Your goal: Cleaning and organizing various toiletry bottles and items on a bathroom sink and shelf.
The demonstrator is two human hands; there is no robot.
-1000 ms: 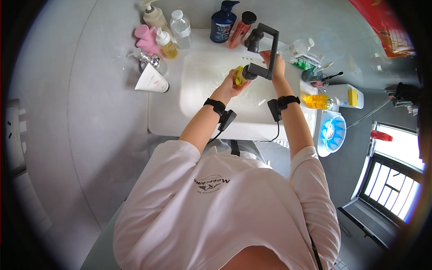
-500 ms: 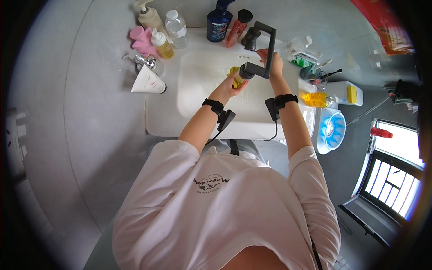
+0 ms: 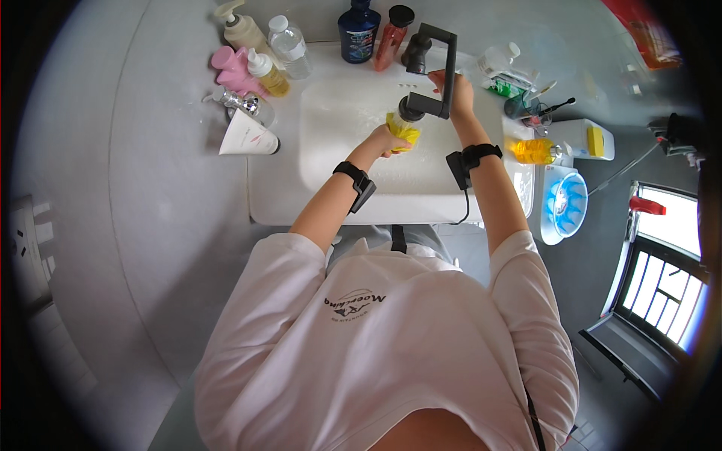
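Under the spout of the black jointed faucet (image 3: 450,71), my left hand (image 3: 385,140) is closed on a crumpled yellow cloth (image 3: 407,137). A pale, clear patch shows between the spout and the cloth; it looks like running water. My right hand (image 3: 460,94) is at the far right of the sink, close beside the faucet's base (image 3: 416,56). Its fingers are curled, partly behind the faucet arm, and what they hold, if anything, is hidden. Both hands are over the white sink (image 3: 331,177). Black straps with small boxes circle both wrists.
Along the left rim stand pump bottles (image 3: 267,74), a clear plastic bottle (image 3: 290,46) and a white squeeze tube (image 3: 247,135). A blue bottle (image 3: 359,34) and a red bottle (image 3: 392,39) are at the back. To the right are an orange-yellow bottle (image 3: 532,151) and a blue basin (image 3: 565,203).
My left hand has turned, and more of the yellow cloth now shows below the spout. My right hand stays by the faucet. The whole view has shifted slightly.
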